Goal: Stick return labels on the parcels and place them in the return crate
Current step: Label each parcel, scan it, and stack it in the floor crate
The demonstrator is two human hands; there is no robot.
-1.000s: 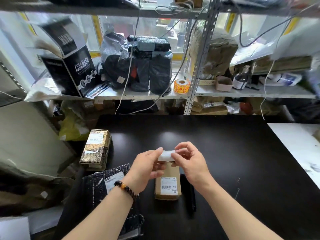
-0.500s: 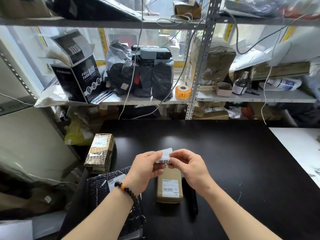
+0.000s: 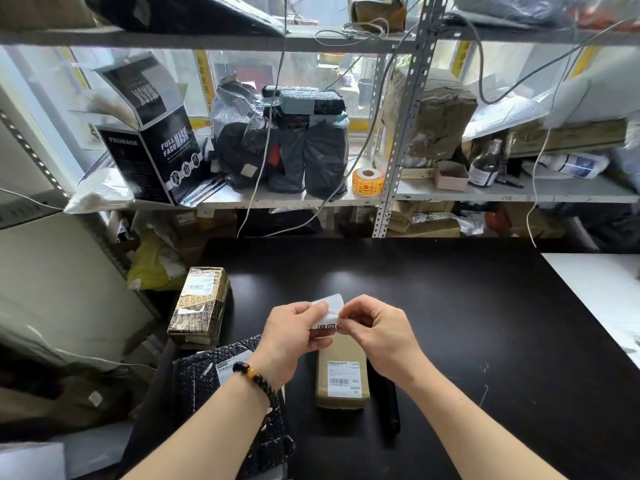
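Observation:
A small white return label (image 3: 329,311) with black characters is held above the black table (image 3: 485,341). My left hand (image 3: 294,336) pinches its left side and my right hand (image 3: 377,332) pinches its right edge, where a corner curls up. Directly under the hands lies a brown cardboard parcel (image 3: 343,375) with a barcode sticker. A gold-and-black patterned parcel (image 3: 199,304) sits at the table's left edge. A black bubble mailer (image 3: 207,379) lies under my left forearm. No crate is identifiable in view.
A black marker-like stick (image 3: 388,403) lies right of the brown parcel. Metal shelves behind hold a mask box (image 3: 152,150), black bags (image 3: 304,157), an orange sticker roll (image 3: 368,181) and a taped carton (image 3: 436,119). A white surface (image 3: 602,289) adjoins the table's right side.
The label has been turned so its printed face shows, and its top right corner now curls up between my fingers. Both hands stay above the brown parcel.

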